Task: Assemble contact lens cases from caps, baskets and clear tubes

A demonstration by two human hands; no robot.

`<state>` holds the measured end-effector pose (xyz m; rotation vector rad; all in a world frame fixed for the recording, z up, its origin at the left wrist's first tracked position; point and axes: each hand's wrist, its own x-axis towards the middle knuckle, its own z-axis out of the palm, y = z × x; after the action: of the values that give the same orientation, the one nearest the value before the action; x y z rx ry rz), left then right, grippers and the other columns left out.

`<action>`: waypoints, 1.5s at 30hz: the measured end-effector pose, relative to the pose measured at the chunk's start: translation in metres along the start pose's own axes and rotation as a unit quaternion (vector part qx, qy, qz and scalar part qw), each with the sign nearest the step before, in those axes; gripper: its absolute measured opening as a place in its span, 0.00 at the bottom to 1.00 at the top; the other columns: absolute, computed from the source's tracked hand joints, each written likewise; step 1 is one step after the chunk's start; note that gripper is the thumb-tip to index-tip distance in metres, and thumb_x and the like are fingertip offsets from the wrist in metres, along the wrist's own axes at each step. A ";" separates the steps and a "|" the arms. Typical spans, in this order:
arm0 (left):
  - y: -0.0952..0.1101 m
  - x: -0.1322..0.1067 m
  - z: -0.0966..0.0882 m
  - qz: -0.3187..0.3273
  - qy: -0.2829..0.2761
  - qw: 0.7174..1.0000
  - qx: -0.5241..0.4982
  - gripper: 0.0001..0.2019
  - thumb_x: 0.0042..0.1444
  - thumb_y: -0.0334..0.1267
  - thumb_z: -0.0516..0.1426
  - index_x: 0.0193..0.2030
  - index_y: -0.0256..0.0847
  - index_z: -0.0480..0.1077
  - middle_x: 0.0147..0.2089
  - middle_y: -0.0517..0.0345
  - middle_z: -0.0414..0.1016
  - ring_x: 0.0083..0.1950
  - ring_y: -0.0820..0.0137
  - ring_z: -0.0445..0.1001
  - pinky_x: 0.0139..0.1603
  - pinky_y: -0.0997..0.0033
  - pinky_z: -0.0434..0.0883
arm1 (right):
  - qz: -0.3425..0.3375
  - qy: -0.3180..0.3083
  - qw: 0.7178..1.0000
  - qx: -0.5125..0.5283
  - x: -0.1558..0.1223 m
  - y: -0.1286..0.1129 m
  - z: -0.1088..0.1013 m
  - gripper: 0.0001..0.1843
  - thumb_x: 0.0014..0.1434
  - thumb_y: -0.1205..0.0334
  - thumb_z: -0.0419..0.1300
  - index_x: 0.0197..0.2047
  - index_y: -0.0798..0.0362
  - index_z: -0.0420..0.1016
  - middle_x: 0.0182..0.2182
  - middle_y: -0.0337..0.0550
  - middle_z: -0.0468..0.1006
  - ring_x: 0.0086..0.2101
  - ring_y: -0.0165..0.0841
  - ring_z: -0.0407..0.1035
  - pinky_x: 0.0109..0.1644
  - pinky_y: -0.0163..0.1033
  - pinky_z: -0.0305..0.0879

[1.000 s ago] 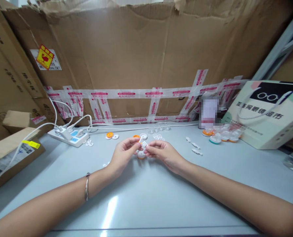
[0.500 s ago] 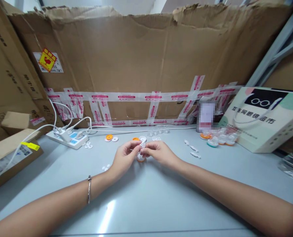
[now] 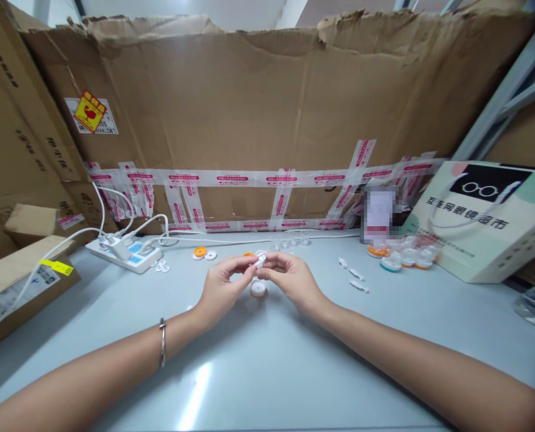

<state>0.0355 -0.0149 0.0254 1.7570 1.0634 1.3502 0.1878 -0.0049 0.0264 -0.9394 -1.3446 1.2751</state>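
Note:
Between the fingertips of my left hand (image 3: 224,288) and my right hand (image 3: 296,282) is a small white plastic piece (image 3: 260,261). Both hands pinch it, and the fingers cover much of its shape. Just below them on the table sits a round white part with an orange rim (image 3: 258,290). Partly hidden behind my fingers are an orange ring (image 3: 248,255) and a white ring. To the left lie an orange ring (image 3: 200,252) and white discs (image 3: 210,255). Slim white pieces (image 3: 359,287) rest to the right of my right hand.
A power strip (image 3: 125,255) with cables stands at the back left, with small white parts (image 3: 162,266) beside it. Clear round pieces (image 3: 294,243) line the back. At right are several capped round cases (image 3: 409,255), a paper bag (image 3: 483,222) and a large cardboard box (image 3: 249,108) behind.
My right hand has closed in over the white piece and its fingers are more curled. The piece is tilted differently, and the round part below shows more fully.

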 end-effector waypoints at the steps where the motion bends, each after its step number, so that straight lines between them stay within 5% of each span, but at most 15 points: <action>1: 0.000 0.000 0.000 0.006 -0.001 1.000 0.006 0.10 0.53 0.37 0.58 0.40 0.39 0.75 0.41 0.53 0.78 0.41 0.67 0.75 0.45 0.71 0.71 | 0.002 0.010 1.000 0.023 -0.001 0.000 0.001 0.16 0.37 0.57 0.69 0.31 0.53 0.76 0.27 0.40 0.78 0.31 0.33 0.72 0.40 0.40 0.67; 8: -0.001 0.000 0.000 0.024 -0.018 0.999 0.034 0.09 0.53 0.37 0.57 0.39 0.39 0.75 0.39 0.55 0.79 0.40 0.68 0.75 0.44 0.70 0.71 | 0.069 -0.023 0.990 0.117 -0.008 0.003 0.001 0.18 0.41 0.57 0.68 0.37 0.54 0.78 0.36 0.43 0.80 0.39 0.34 0.73 0.50 0.42 0.65; 15: 0.003 0.007 0.001 -0.107 0.000 0.988 -0.114 0.08 0.48 0.38 0.61 0.34 0.37 0.75 0.35 0.55 0.79 0.36 0.69 0.75 0.40 0.70 0.71 | 0.102 0.025 0.985 0.136 -0.006 -0.001 -0.001 0.16 0.36 0.56 0.71 0.26 0.55 0.73 0.22 0.38 0.78 0.28 0.29 0.73 0.39 0.37 0.69; 19: 0.001 0.011 -0.002 -0.146 0.030 0.971 -0.185 0.07 0.46 0.37 0.62 0.33 0.38 0.75 0.32 0.58 0.78 0.34 0.73 0.73 0.38 0.74 0.69 | 0.103 0.010 0.985 0.139 -0.005 -0.007 -0.007 0.18 0.37 0.56 0.71 0.29 0.54 0.71 0.22 0.39 0.79 0.28 0.30 0.74 0.40 0.39 0.68; 24: 0.002 0.010 -0.005 -0.208 -0.016 0.945 -0.253 0.07 0.48 0.38 0.61 0.30 0.36 0.75 0.30 0.57 0.77 0.35 0.74 0.72 0.41 0.74 0.68 | 0.054 0.009 0.988 0.145 -0.002 -0.012 -0.013 0.14 0.35 0.58 0.71 0.25 0.54 0.74 0.25 0.36 0.78 0.28 0.26 0.70 0.38 0.35 0.63; 45: -0.004 0.006 0.000 -0.240 -0.100 0.925 -0.276 0.11 0.49 0.41 0.61 0.31 0.33 0.74 0.30 0.56 0.74 0.32 0.75 0.70 0.42 0.72 0.67 | 0.159 0.014 0.963 0.218 -0.006 -0.007 -0.009 0.13 0.35 0.62 0.72 0.25 0.55 0.74 0.25 0.34 0.77 0.29 0.25 0.70 0.37 0.32 0.64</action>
<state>0.0353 -0.0083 0.0245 1.0964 0.8198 1.0039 0.1981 -0.0102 0.0320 -0.8738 -0.8538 1.7098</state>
